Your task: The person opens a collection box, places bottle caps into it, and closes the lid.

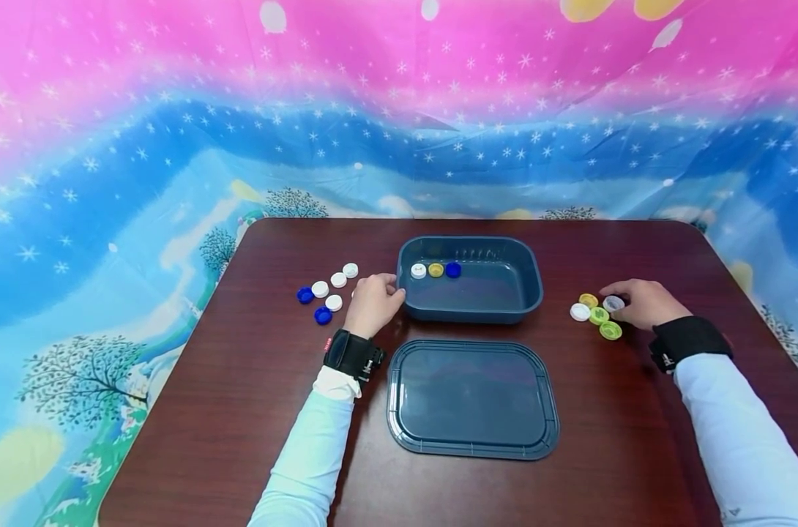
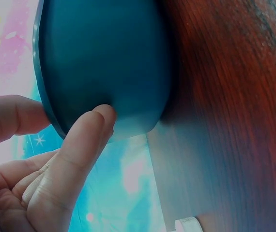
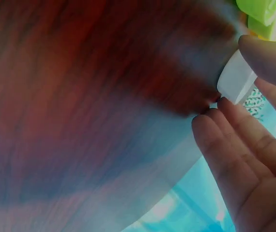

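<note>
Pale white and smooth-sided, the round cap [image 1: 613, 303] was over at the right of the table [image 1: 228, 410], and there it was, pinched by the right hand [image 1: 648, 304] between thumb and fingers, close beside yellow, green and white caps [image 1: 599, 315]! Across the way, the left hand [image 1: 375, 304] gripped the left end of the round-cornered, slate-blue container [image 1: 470, 316], with white, yellow and blue caps [image 1: 435, 270] lined up inside.

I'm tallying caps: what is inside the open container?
The container holds, left to right, a white cap, a yellow cap and a blue cap. The floor beneath them and the near wall's inner face cannot be seen.
</note>
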The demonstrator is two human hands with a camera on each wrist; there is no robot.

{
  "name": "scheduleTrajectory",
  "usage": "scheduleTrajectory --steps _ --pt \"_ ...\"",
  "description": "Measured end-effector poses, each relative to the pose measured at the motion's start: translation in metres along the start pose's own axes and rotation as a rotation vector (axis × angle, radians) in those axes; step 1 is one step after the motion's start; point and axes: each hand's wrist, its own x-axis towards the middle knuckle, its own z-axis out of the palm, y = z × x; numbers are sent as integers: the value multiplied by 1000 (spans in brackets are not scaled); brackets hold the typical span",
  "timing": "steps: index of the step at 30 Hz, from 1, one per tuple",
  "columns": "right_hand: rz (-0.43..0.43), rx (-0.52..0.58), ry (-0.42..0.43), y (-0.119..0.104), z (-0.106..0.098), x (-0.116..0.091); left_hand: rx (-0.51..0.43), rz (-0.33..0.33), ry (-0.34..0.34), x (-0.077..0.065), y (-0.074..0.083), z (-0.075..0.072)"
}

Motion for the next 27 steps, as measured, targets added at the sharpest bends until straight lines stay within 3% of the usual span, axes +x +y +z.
scheduleTrajectory --steps 19,27 --pt "20 -34 33 -2 3 0 -8 0 6 -1 -1 1" --pt "32 -31 37 -3 -5 -5 -7 -4 4 -1 -1 1"
